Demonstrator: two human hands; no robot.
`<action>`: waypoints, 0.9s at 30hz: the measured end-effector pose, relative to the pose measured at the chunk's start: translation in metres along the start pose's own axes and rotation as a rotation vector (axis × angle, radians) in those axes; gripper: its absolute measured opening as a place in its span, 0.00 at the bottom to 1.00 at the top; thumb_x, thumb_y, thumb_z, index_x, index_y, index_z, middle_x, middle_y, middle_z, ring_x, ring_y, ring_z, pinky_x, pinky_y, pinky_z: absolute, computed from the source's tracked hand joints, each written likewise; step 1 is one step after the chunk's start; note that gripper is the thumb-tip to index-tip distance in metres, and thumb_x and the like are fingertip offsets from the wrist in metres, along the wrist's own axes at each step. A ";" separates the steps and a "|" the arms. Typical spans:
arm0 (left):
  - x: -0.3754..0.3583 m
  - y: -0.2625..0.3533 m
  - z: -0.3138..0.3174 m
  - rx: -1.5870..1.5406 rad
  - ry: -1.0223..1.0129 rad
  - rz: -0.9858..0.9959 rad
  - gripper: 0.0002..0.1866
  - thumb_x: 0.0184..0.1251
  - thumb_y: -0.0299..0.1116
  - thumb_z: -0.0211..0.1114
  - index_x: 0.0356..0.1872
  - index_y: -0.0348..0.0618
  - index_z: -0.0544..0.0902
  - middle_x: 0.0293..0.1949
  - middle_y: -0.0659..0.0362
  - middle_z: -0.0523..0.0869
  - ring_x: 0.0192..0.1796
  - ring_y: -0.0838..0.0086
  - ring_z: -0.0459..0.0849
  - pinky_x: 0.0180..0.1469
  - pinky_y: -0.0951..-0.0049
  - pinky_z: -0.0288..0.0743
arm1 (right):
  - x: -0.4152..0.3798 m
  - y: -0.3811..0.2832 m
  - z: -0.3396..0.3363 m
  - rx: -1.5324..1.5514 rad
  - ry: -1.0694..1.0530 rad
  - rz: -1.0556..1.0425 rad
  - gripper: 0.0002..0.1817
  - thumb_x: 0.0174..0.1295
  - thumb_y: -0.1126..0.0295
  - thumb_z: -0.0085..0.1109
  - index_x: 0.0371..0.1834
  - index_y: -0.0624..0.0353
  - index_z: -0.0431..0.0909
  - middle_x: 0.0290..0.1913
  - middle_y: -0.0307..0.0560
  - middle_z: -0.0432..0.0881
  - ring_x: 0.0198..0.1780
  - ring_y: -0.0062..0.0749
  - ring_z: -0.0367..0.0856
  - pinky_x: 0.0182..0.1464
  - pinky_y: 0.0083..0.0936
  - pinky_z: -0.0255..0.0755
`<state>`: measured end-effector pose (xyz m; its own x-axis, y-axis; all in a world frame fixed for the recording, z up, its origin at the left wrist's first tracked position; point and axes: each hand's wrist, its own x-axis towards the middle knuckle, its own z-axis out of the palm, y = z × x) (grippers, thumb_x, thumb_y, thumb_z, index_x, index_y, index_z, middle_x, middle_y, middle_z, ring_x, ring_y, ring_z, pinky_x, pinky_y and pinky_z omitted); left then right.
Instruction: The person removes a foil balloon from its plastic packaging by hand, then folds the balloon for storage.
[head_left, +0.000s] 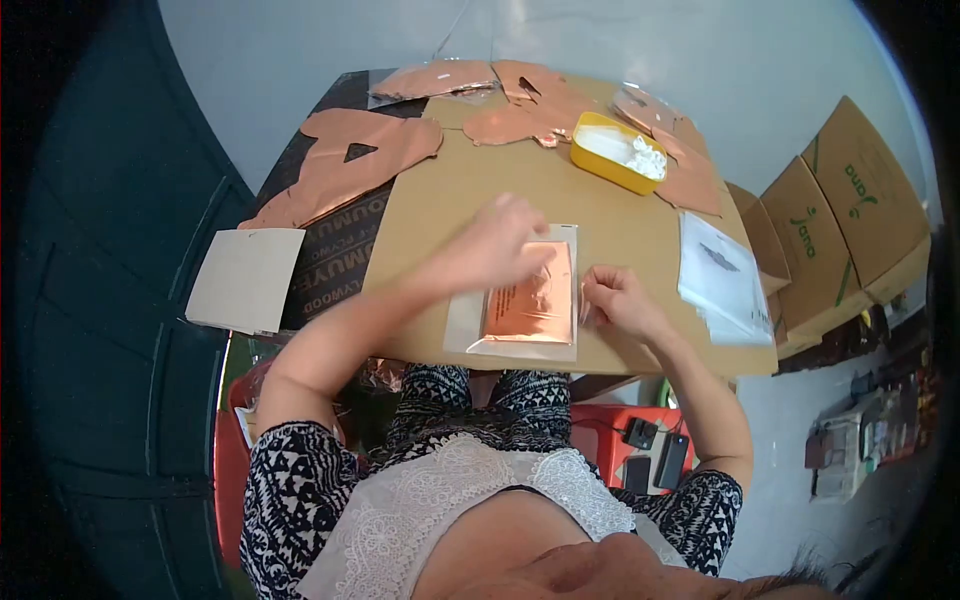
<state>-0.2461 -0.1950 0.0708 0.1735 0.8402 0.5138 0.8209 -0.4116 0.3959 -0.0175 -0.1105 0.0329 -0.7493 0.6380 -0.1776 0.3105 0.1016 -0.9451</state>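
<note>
A shiny copper-coloured foil packet (530,305) with small dark print lies inside a clear plastic bag (465,325), flat on the table in front of me. My left hand (505,240) is over the top edge of the bag. Motion smears its fingers, so their grip does not show. Just right of the bag, my right hand (615,295) is closed in a pinch. Something thin and clear seems to be at its fingertips, too small to name.
Cardboard (425,220) covers the table. Copper-coloured cut sheets (340,165) lie along its back and left. A yellow tub (620,170) holds white material. Printed sheets in plastic (725,275) lie right, pale card (245,280) left. Cartons (810,230) stand beyond the right edge.
</note>
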 end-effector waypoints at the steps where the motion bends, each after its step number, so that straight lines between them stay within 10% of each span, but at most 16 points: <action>1: 0.010 -0.018 -0.003 0.037 -0.007 -0.091 0.16 0.62 0.39 0.67 0.40 0.35 0.80 0.33 0.54 0.82 0.43 0.62 0.81 0.47 0.62 0.74 | 0.010 -0.002 -0.007 -0.077 -0.059 0.023 0.11 0.70 0.68 0.51 0.29 0.56 0.75 0.24 0.32 0.76 0.26 0.14 0.72 0.28 0.17 0.66; 7: 0.048 -0.100 -0.013 -0.672 -0.321 -0.689 0.11 0.62 0.36 0.68 0.36 0.38 0.84 0.31 0.59 0.86 0.31 0.80 0.82 0.33 0.77 0.74 | 0.068 -0.014 -0.023 -0.479 -0.275 -0.249 0.07 0.67 0.71 0.52 0.31 0.60 0.77 0.26 0.35 0.77 0.31 0.19 0.72 0.35 0.23 0.69; 19: 0.021 -0.115 0.000 -0.894 -0.088 -0.826 0.09 0.64 0.36 0.67 0.36 0.41 0.87 0.26 0.63 0.86 0.22 0.84 0.80 0.23 0.83 0.70 | 0.124 -0.013 -0.028 -0.632 0.073 -0.369 0.11 0.59 0.70 0.51 0.31 0.65 0.81 0.30 0.61 0.83 0.32 0.54 0.82 0.39 0.42 0.75; 27: 0.011 -0.098 0.006 -0.904 0.037 -0.834 0.09 0.64 0.32 0.62 0.29 0.39 0.86 0.22 0.60 0.84 0.20 0.79 0.79 0.18 0.77 0.70 | 0.136 -0.010 -0.009 -0.914 0.377 -0.652 0.06 0.55 0.71 0.58 0.33 0.61 0.81 0.34 0.56 0.83 0.39 0.52 0.80 0.43 0.41 0.72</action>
<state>-0.3216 -0.1433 0.0325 -0.2514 0.9586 -0.1336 -0.0019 0.1376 0.9905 -0.1176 -0.0182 0.0206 -0.7485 0.4326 0.5025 0.3512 0.9015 -0.2530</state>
